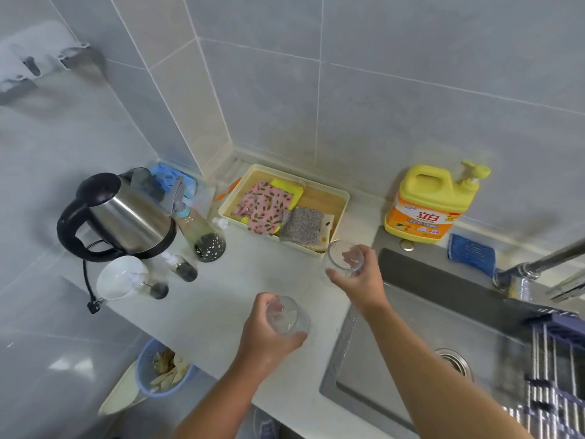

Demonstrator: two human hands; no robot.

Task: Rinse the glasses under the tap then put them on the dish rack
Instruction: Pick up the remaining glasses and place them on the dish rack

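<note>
Glasses, two: light, stiff, brittle, I judge slippery when wet; my left hand (269, 339) wraps near glass (288, 315) mid-wall, right hand (359, 282) grips far glass (342, 259) at 1 o'clock.

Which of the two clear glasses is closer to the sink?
The clear drinking glass gripped by the right hand, up beside the steel sink. The other clear glass, in the left hand, is over the pale countertop, farther from the sink.

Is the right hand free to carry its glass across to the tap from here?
Likely yes. The right hand grips its glass at the left rim of the sink. Nothing stands between it and the tap. The dish rack sits nearer the person, off that path.
</note>
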